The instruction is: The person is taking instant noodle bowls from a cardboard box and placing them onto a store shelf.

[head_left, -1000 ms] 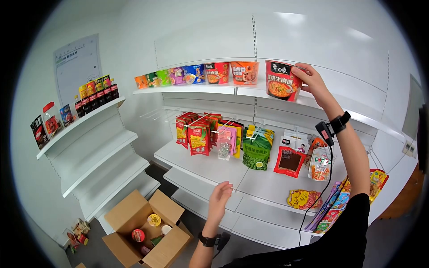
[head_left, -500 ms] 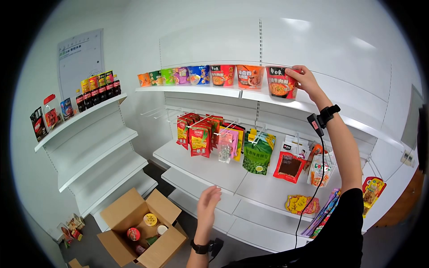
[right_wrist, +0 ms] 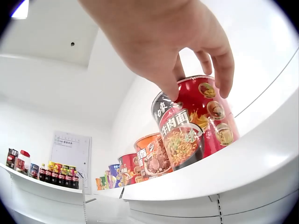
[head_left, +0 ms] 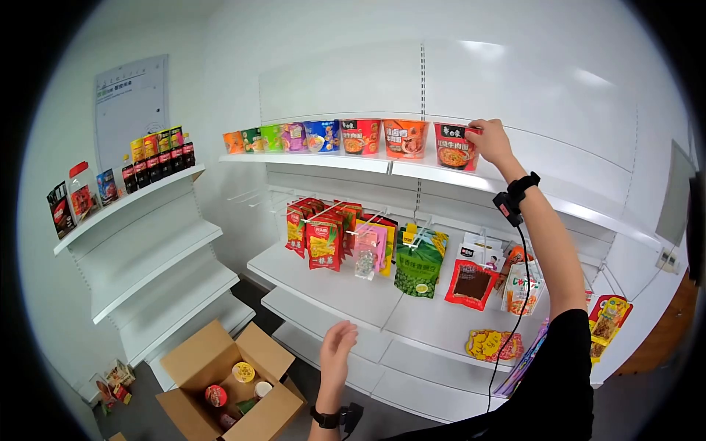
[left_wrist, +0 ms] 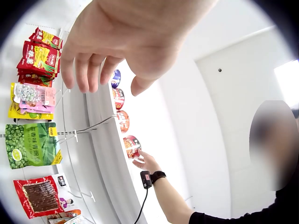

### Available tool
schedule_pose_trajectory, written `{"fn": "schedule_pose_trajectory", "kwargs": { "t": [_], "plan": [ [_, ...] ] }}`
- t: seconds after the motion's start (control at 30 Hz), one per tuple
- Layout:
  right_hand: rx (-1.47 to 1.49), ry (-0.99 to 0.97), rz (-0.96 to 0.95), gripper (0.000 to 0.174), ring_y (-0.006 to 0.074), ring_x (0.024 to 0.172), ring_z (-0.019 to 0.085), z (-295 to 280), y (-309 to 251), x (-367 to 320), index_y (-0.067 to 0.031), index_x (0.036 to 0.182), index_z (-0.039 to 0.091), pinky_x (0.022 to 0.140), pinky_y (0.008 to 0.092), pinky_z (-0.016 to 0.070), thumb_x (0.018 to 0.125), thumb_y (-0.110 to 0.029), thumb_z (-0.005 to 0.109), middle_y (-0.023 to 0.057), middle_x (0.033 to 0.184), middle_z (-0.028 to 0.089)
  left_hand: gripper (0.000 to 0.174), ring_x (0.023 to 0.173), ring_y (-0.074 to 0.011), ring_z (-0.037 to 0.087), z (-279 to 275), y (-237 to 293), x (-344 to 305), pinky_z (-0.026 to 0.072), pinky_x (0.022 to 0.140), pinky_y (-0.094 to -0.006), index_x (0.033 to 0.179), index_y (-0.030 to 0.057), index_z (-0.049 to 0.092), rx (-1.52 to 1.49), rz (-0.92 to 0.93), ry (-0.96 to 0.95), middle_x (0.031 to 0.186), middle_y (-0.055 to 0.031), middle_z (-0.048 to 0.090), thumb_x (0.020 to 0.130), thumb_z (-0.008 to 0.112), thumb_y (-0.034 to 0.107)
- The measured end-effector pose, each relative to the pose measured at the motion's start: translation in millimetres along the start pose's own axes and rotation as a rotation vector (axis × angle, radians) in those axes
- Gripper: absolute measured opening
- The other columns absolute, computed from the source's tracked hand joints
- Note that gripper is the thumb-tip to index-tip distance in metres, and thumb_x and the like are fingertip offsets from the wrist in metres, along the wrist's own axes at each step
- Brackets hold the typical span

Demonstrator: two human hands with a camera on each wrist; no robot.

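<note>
My right hand grips the rim of a red noodle bucket on the top shelf, at the right end of a row of cups. In the right wrist view, the thumb and fingers of the right hand curl over the top of the red bucket, which stands upright on the shelf. An orange bucket stands to its left with a gap between them. My left hand hangs in the air in front of the lower shelves, holding nothing, its fingers loosely bent in the left wrist view.
An open cardboard box with several cups stands on the floor at lower left. Snack packets and a green bag hang from hooks below the top shelf. Bottles line the left shelving. A black cable trails from the right wrist.
The red bucket has moved left, closer to the orange one, with my right hand still on it. My left hand has shifted left and lower in the head view.
</note>
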State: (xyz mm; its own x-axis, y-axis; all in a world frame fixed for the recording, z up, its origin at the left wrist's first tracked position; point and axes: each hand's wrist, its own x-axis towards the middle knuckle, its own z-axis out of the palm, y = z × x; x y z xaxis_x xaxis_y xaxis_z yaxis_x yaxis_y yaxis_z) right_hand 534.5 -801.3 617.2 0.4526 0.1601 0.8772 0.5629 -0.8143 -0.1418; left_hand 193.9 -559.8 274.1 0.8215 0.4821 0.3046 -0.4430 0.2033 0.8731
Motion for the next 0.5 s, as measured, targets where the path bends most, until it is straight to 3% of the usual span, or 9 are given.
{"fn": "schedule_pose_trajectory", "kwargs": {
  "t": [0.07, 0.2, 0.23, 0.5],
  "plan": [
    [-0.011, -0.039, 0.084, 0.031, 0.0349, 0.086, 0.062, -4.4, -12.7, -0.3, -0.0154, 0.103, 0.07, 0.081, 0.038, 0.0518, 0.076, -0.03, 0.065, 0.0206, 0.111, 0.053, 0.035, 0.104, -0.0178, 0.056, -0.2, -2.7, 0.7, 0.0456, 0.086, -0.0293, 0.121, -0.002, 0.051, -0.004, -0.001, 0.001, 0.113, -0.0119, 0.059, 0.09, 0.058, 0.013],
    [-0.131, -0.024, -0.067, 0.027, 0.035, 0.087, 0.062, 3.3, -9.4, 8.2, -0.0119, 0.101, 0.07, 0.079, 0.0416, 0.0521, 0.078, -0.022, 0.062, 0.0211, 0.101, 0.06, 0.037, 0.103, -0.0188, 0.057, -5.1, -13.2, -0.5, 0.048, 0.087, -0.0318, 0.122, -0.0009, 0.051, 0.055, 0.0, -0.001, 0.113, -0.0119, 0.059, 0.091, 0.055, 0.02],
    [-0.15, -0.018, -0.031, 0.024, 0.0344, 0.087, 0.063, 3.3, -10.4, 7.8, -0.0101, 0.099, 0.07, 0.078, 0.042, 0.0522, 0.079, -0.018, 0.06, 0.02, 0.097, 0.064, 0.037, 0.102, -0.0187, 0.057, -5.2, -14.5, -1.0, 0.048, 0.087, -0.0315, 0.122, -0.0009, 0.051, 0.049, -0.009, -0.005, 0.114, -0.0119, 0.059, 0.091, 0.055, 0.02],
    [-0.157, -0.183, 0.052, 0.018, 0.0317, 0.085, 0.065, 6.3, -7.3, 23.7, -0.0079, 0.089, 0.07, 0.077, 0.041, 0.052, 0.078, -0.018, 0.06, 0.016, 0.087, 0.068, 0.038, 0.103, -0.0184, 0.056, -11.3, -12.4, -10.8, 0.0455, 0.086, -0.0294, 0.122, -0.0031, 0.05, -0.032, -0.06, 0.037, 0.114, -0.013, 0.058, 0.089, 0.06, 0.015]
  ]
}}
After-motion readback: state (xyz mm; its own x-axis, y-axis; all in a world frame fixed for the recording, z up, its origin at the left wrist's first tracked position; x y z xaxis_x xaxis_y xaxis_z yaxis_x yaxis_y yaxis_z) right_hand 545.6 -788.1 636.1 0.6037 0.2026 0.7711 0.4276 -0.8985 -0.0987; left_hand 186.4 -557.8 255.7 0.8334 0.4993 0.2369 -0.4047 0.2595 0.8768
